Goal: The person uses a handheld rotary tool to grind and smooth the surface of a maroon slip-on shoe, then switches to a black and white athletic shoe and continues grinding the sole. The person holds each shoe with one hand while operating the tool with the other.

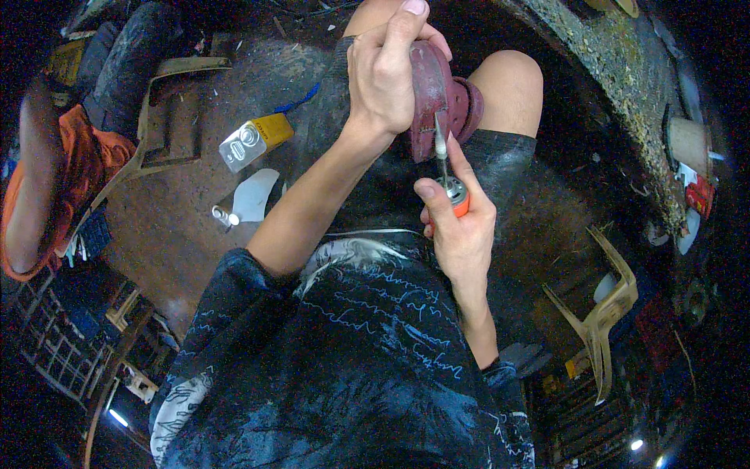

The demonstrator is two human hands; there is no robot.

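Note:
A maroon rubber clog (428, 86), with a strap and holes along its side, is held over my lap. My left hand (383, 86) wraps its fingers round the clog, thumb pointing up. In my right hand (465, 223) is an orange-bodied tool (459, 205) with a metal collar and a slender, pale pointed tip. That tip lies against the near part of the clog, or just over it; I cannot tell whether it touches. My fingers hide most of the tool's body.
On the floor to the left are a yellow and silver metal can (254, 141), a white flat piece (255, 194) and a small white tube (226, 215). A person in orange (66, 187) sits by a plastic chair (144, 141) at far left. Another chair (601, 313) stands right.

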